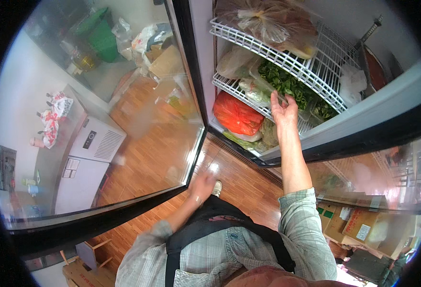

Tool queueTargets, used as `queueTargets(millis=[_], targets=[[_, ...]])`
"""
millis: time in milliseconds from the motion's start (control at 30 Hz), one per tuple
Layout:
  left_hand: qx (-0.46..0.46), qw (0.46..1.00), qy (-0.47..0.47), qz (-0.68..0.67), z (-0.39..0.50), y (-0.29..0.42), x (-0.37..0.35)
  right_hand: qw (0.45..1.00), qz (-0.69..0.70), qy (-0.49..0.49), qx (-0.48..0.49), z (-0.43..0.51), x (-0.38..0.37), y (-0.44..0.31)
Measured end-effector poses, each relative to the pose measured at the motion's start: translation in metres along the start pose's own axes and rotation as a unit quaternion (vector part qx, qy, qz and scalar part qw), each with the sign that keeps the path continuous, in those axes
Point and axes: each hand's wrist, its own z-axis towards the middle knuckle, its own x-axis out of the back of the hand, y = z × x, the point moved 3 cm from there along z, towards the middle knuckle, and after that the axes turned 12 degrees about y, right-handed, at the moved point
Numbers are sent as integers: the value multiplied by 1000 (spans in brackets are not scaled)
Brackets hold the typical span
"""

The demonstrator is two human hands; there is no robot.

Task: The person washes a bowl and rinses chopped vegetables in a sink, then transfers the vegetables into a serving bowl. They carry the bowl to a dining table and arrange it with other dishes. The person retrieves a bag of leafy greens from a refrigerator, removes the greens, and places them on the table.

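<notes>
My right hand (284,107) reaches into an upright refrigerator, palm up, with its fingers on the near edge of a clear plastic container (264,80). Dark leafy greens (284,79) fill that container, which sits on a white wire shelf (239,92). Beside it lies a plastic-wrapped pale bundle (255,89). An orange-red plastic bag (237,114) rests below the shelf, next to some green vegetables (246,141). Low in front of my apron, my left hand (202,186) is blurred near the bottom corner of the open glass door; its fingers are hard to make out.
The glass door (153,118) stands open at left; another glass panel (375,172) is at right. An upper wire shelf (278,53) bears a large tied plastic bag (271,25). A metal pan (373,68) leans at right. Cardboard boxes (357,222) are stacked at lower right.
</notes>
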Motion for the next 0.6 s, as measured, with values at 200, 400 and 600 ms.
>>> queueTargets(millis=[200,400,600], targets=[[-375,917,139,3,176,204,-24,995,-74,-5,70,-11,-15,-6],[-374,886,-19,274,244,273,-40,999,-26,3,47,-29,-34,-13],[-367,834,-169,375,256,291,-50,997,-34,22,72,-41,-42,-12]])
